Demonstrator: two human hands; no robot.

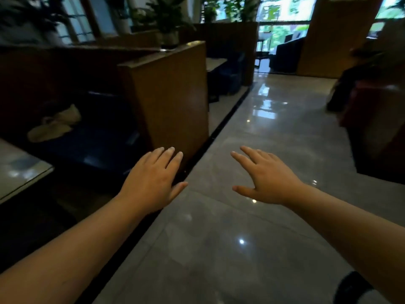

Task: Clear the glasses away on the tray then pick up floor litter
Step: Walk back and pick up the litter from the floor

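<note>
Your left hand [151, 183] and right hand [268, 179] hover spread, empty, over the glossy grey floor [241, 249] beside the booth [168, 95].

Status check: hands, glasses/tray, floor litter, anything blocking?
Left hand open, empty. Right hand open, empty. No glasses, tray or litter in view. Grey floor aisle ahead unobstructed; wooden booth partition on the left side.

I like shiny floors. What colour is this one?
Grey floor, glossy with reflections; head view.
</note>
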